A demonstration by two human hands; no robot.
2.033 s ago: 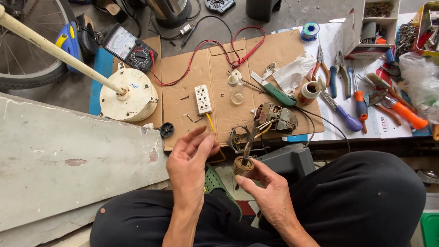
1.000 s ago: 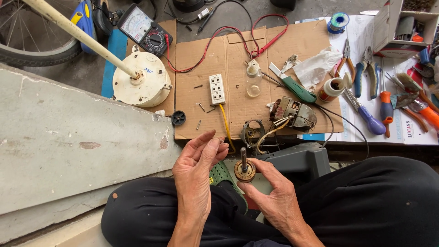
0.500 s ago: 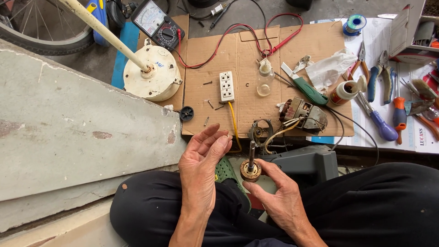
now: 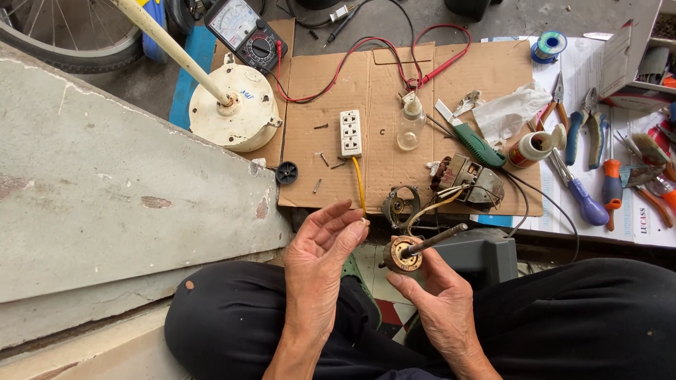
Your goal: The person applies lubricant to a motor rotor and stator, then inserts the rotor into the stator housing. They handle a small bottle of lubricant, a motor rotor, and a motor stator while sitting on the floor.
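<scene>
The right hand (image 4: 440,299) has its fingers clenched around a small motor rotor (image 4: 403,254), a rusty brown drum with a dark metal shaft slanting up toward two o'clock; the rotor sits just above the person's lap, at the centre of the view. The left hand (image 4: 320,257) is released and holds nothing, its fingers loosely curled with the tips just beside the rotor at its nine o'clock, not touching it. On the floor at twelve o'clock lies a sheet of cardboard (image 4: 380,134) carrying a white socket strip (image 4: 351,133) with a yellow wire (image 4: 360,184), a small clear bottle (image 4: 410,125) and a motor stator (image 4: 473,181) with copper windings. At ten o'clock stands a round cream fan base (image 4: 236,109) with its pole, and beyond it an analogue multimeter (image 4: 243,32) with red and black leads. Pliers and screwdrivers (image 4: 584,169) lie spread on paper at two o'clock. A grey concrete slab (image 4: 105,190) fills the nine o'clock side.
</scene>
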